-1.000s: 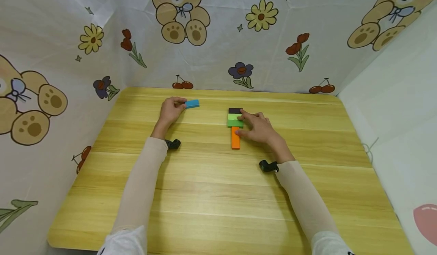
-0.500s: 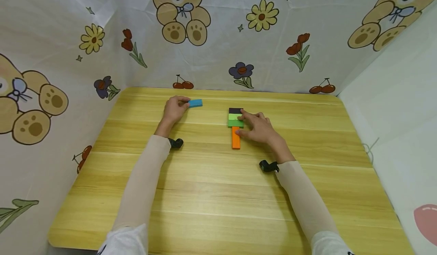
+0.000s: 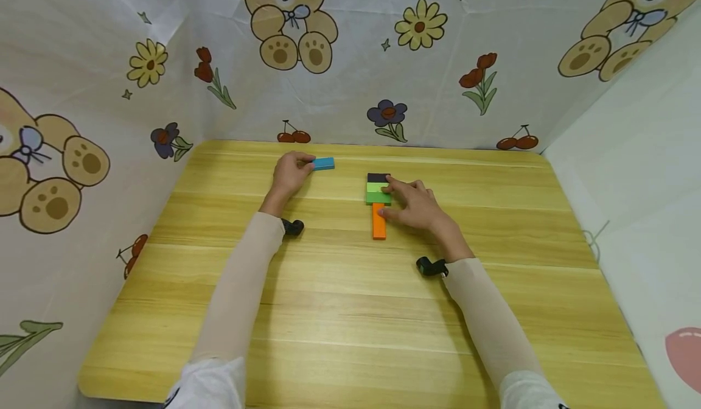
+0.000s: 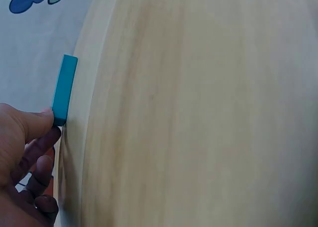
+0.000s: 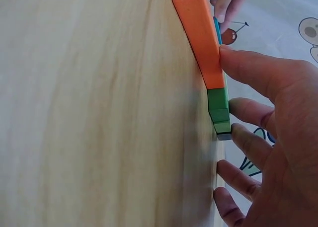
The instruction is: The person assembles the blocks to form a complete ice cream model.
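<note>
A blue block (image 3: 324, 164) is pinched at its left end by my left hand (image 3: 292, 173), near the table's back edge. In the left wrist view, the thumb and a finger meet at the lower end of this blue block (image 4: 64, 90). To its right lie a black block (image 3: 375, 178), a light green block (image 3: 373, 187) and a green block (image 3: 378, 198), side by side in a stack-like row. An orange block (image 3: 378, 223) runs toward me from the green one. My right hand (image 3: 421, 208) touches these with extended fingers, its thumb on the orange block (image 5: 201, 38).
The blocks lie on a wooden table (image 3: 339, 318) with rounded corners. A white cloth (image 3: 339, 92) printed with bears and flowers hangs behind and to the left. Black wrist cameras sit at both wrists, one by the right wrist (image 3: 431, 266).
My left hand has moved to the right with the blue block, closer to the row of coloured blocks. My right hand and the other blocks have stayed in place.
</note>
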`<state>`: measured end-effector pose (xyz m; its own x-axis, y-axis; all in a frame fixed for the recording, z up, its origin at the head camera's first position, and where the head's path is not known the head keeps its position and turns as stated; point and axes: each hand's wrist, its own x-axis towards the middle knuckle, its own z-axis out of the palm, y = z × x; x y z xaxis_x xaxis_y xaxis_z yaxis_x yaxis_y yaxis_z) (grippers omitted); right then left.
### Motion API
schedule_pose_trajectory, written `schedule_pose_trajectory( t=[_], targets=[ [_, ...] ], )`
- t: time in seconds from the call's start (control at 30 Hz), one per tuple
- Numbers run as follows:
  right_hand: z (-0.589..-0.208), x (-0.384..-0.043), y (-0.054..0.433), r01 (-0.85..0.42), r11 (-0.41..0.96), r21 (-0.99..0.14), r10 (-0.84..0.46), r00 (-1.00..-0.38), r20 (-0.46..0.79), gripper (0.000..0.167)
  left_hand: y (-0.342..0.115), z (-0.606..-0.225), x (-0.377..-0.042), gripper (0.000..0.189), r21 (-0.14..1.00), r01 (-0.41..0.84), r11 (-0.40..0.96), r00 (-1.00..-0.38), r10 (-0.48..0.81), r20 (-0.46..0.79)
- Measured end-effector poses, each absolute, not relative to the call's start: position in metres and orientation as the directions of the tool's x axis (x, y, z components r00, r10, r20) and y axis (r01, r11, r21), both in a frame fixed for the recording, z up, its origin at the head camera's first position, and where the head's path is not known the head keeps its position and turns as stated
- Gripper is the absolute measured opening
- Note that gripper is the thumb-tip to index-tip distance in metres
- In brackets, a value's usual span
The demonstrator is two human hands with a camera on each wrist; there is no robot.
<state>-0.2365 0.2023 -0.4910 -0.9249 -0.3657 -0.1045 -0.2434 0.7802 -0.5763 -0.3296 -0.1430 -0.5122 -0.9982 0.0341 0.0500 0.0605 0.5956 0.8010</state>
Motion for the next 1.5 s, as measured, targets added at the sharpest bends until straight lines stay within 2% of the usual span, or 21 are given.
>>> schedule_pose_trajectory(
  t=[0.23,0.47,0.97,1.5],
  targets=[
    [-0.494,-0.237,0.202,-0.247,0.777,-0.579,-0.371,-0.923,-0.104,0.089,-0.127,-0.515,-0.333,0.03,0.8,0.061,0.597,-0.998,0.045,0.043],
    [-0.495,-0.239,0.204,-0.247,0.778,-0.578,-0.367,-0.925,-0.099,0.083,-0.107,-0.513,-0.335,0.031,0.787,0.104,0.608,-0.994,0.088,0.064],
    [-0.496,-0.239,0.204,-0.252,0.783,-0.569,-0.369,-0.924,-0.099,0.091,-0.067,-0.511,-0.342,0.029,0.731,0.149,0.666,-0.987,0.145,0.069],
    [-0.495,-0.238,0.203,-0.24,0.787,-0.569,-0.359,-0.927,-0.106,0.088,-0.03,-0.515,-0.343,0.028,0.738,0.194,0.647,-0.975,0.213,0.069]
  ],
)
